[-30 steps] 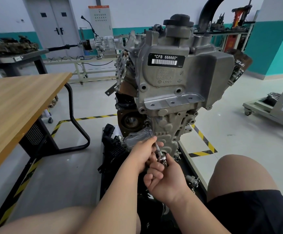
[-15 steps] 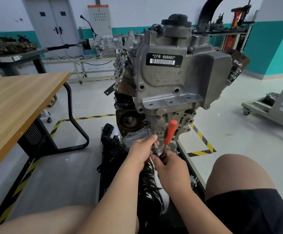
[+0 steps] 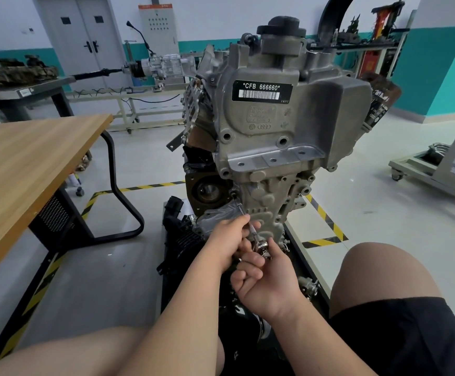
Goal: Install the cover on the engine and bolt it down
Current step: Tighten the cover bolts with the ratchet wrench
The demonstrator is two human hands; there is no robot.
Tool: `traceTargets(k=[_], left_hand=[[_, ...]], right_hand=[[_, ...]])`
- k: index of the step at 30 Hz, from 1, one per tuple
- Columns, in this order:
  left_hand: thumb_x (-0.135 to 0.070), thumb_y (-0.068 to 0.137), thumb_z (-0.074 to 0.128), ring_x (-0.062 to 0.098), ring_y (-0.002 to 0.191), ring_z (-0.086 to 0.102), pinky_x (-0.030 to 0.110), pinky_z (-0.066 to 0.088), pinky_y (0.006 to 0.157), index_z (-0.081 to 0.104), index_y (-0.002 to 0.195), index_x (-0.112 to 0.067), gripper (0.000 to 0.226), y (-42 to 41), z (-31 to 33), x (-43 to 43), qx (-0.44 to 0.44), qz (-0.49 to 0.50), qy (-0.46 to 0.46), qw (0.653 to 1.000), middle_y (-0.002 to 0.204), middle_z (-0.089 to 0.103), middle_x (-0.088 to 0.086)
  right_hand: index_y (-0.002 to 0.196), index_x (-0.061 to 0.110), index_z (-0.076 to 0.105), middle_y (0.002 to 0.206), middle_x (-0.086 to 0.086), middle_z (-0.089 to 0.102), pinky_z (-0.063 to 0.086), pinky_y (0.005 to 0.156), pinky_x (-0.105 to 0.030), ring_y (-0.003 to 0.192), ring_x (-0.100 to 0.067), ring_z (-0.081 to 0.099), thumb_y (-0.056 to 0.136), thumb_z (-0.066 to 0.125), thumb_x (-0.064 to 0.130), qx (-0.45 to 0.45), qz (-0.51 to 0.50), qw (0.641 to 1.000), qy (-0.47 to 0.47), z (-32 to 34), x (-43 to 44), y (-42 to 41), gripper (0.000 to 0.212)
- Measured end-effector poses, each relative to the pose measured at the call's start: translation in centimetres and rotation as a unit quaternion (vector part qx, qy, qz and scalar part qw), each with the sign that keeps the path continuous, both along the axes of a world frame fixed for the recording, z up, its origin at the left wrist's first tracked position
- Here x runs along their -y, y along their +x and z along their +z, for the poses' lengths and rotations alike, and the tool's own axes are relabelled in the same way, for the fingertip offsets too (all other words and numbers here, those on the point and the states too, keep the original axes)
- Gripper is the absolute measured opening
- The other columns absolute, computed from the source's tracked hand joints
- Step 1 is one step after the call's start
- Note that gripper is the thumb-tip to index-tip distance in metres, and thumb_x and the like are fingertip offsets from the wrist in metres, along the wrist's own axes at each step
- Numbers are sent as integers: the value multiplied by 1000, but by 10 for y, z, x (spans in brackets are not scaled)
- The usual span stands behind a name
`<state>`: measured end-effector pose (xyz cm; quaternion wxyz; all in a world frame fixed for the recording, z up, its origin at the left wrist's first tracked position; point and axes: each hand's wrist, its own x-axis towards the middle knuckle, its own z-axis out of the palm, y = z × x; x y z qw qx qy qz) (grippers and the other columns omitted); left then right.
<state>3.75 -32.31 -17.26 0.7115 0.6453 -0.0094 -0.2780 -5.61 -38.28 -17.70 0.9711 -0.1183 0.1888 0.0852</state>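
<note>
left hand (image 3: 230, 236): fingertips pinch the knurled extension shaft (image 3: 245, 217), just up-left of the right-hand grip.
right hand (image 3: 271, 280): fingers curled in a fist, thumb and forefinger holding the chrome ratchet head (image 3: 262, 244). Handle is hidden in the fist.
tool line: shaft is tilted and runs up-left from the grip. Its tip sits at the cover's left edge.
cover (image 3: 272, 204): grey ribbed casting, seated on the engine front, right above and behind both hands.
bolt: at the shaft tip, too small to make out.
engine (image 3: 329, 109): upright, rising above the grip.
label plate (image 3: 261, 90): reads "*CFB 666660*", well above the grip.
table (image 3: 31, 164): wood top, well left of the grip.
hazard tape (image 3: 326, 221): yellow-black on the floor, right of the grip, apart from the hands.
right knee (image 3: 383, 270): near the grip, on its right.
</note>
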Motion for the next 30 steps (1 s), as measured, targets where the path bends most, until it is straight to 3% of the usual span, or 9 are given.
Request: traceTargets(k=[7,12,14,17,20,22,24,28,30], left_hand=[[-31,93,58,3,31,36,13,30,34,72,68,-17,32,1,-6,0,27,28,5,999,62,69,-10],[-34,91,61,5,37,38,15,31,35,72,63,-19,34,2,-7,1,48,37,23,998,63,67,-8],[-34,90,61,6,38,36,15,30,36,71,66,-18,31,2,-7,0,55,38,34,997,56,64,-11],[-34,90,62,8,46,42,19,31,41,69,72,-18,24,2,-7,0,57,46,46,996,66,71,-12],[-33,89,64,8,41,46,17,32,39,69,69,-18,26,2,-6,2,51,53,46,996,64,71,-9],[-34,88,64,9,39,46,15,32,38,69,70,-16,26,1,-5,2,51,53,48,996,60,69,-8],[-36,88,63,8,40,48,15,33,39,69,70,-16,27,1,-4,0,51,50,57,996,58,67,-11],[-43,87,62,11,46,46,19,36,43,72,63,-20,35,3,-5,-1,56,38,71,995,63,66,-6],[-45,88,60,10,37,41,19,34,40,72,63,-19,39,2,-5,0,40,33,55,997,57,61,-3]], right_hand=[[78,9,62,43,4,36,38,40,-21,31,-11,28,96,33,60,-18,11,994,-107,-2,2,1,61],[79,8,62,47,-3,45,37,46,-26,36,-16,34,98,39,52,-33,-13,937,-347,-13,5,3,54],[80,8,63,50,-4,55,40,45,-26,39,-17,42,98,46,43,-28,-27,871,-491,-14,8,2,43],[77,13,61,55,2,64,41,46,-21,44,-10,53,93,52,41,-26,-38,715,-698,-13,13,2,34],[89,19,55,73,6,65,39,51,-25,66,-12,59,92,51,47,-49,-35,545,-836,-18,15,5,29],[94,19,54,80,5,64,38,54,-29,72,-15,59,93,49,49,-48,-32,477,-877,-23,16,8,30],[93,16,55,77,2,66,43,56,-32,69,-17,61,93,48,46,-32,-33,524,-851,-23,16,9,31],[85,6,59,54,-5,58,41,48,-28,41,-20,47,98,46,35,-27,-30,861,-507,-14,10,9,35],[81,9,60,52,-2,48,37,49,-26,38,-17,37,99,41,43,-19,16,952,-304,-10,8,6,43]])
